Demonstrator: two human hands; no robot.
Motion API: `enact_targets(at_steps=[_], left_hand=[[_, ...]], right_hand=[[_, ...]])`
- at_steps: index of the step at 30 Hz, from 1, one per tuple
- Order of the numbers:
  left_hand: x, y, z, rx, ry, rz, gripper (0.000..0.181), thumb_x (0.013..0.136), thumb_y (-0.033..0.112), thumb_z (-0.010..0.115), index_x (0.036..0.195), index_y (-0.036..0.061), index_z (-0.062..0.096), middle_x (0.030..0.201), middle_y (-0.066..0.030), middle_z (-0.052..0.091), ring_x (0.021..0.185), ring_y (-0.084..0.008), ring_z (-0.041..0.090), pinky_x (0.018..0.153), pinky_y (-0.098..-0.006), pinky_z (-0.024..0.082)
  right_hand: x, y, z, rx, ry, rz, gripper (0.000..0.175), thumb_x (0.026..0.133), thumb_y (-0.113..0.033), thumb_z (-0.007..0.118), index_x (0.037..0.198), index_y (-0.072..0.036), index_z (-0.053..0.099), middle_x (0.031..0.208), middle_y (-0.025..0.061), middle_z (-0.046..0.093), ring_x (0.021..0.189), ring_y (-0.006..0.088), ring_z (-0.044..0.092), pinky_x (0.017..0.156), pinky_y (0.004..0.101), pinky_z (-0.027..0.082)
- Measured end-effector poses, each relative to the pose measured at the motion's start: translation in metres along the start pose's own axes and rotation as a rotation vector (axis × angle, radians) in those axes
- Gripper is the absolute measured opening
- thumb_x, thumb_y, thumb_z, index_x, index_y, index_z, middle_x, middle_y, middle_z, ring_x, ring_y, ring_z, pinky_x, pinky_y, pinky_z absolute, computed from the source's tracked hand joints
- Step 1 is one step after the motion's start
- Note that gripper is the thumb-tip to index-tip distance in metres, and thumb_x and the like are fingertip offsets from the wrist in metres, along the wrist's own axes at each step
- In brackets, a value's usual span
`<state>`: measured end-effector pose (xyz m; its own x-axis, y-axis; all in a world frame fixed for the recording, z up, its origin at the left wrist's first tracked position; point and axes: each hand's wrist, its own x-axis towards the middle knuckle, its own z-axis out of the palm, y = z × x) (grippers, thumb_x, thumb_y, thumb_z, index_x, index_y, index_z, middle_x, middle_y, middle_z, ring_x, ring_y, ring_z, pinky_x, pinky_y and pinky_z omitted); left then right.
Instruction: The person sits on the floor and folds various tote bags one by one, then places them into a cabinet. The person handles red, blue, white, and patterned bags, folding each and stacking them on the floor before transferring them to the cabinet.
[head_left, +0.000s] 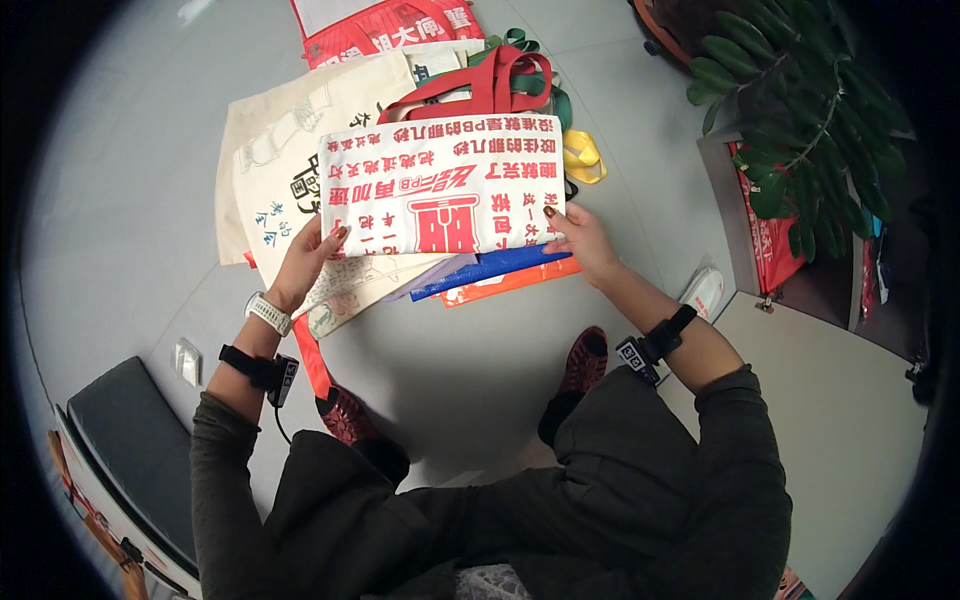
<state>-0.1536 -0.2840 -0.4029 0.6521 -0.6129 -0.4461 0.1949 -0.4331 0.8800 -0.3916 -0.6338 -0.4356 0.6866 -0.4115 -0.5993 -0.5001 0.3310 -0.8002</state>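
Before me is a folded white cloth tote bag (442, 154) printed with red writing and a red drawing, its red straps (499, 82) lying beyond its far edge. My left hand (300, 262) grips the near left corner, thumb on top. At the near right edge, my right hand (591, 241) pinches the cloth the same way. Beneath lies a pile of bags on the floor: cream cloth bags (277, 172) to the left, a blue bag (487, 268) and an orange bag (514, 283) along the near side. A yellow strap (585, 159) sticks out at right.
Beyond the pile lies a red printed bag (390, 30). A leafy potted plant (802, 120) overhangs an open cabinet holding red bags (784, 251); its pale door panel (810, 390) extends at right. A grey-cushioned seat (135, 427) and a small clear packet (186, 363) are at left.
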Motion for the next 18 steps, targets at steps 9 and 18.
enact_targets(at_steps=[9, 18], left_hand=[[0.023, -0.017, 0.011, -0.05, 0.147, 0.058, 0.031, 0.102, 0.018, 0.054, 0.127, 0.0008, 0.051, 0.098, -0.0049, 0.064, 0.083, -0.0091, 0.059, 0.072, -0.024, 0.049], [0.006, -0.006, 0.024, -0.136, 0.182, -0.183, 0.047, 0.098, 0.029, 0.062, 0.131, 0.0034, 0.04, 0.106, -0.0101, 0.068, 0.092, -0.0122, 0.065, 0.075, -0.0271, 0.053]], right_hand=[[0.007, 0.011, 0.018, -0.155, 0.194, -0.032, 0.025, 0.095, -0.023, 0.064, 0.105, -0.001, 0.06, 0.077, 0.0012, 0.063, 0.051, 0.0051, 0.049, 0.046, 0.0204, 0.042], [0.029, -0.007, -0.003, -0.246, 0.107, -0.05, 0.026, 0.093, -0.019, 0.066, 0.108, 0.0, 0.057, 0.087, 0.0061, 0.068, 0.064, 0.0093, 0.061, 0.054, 0.0229, 0.049]])
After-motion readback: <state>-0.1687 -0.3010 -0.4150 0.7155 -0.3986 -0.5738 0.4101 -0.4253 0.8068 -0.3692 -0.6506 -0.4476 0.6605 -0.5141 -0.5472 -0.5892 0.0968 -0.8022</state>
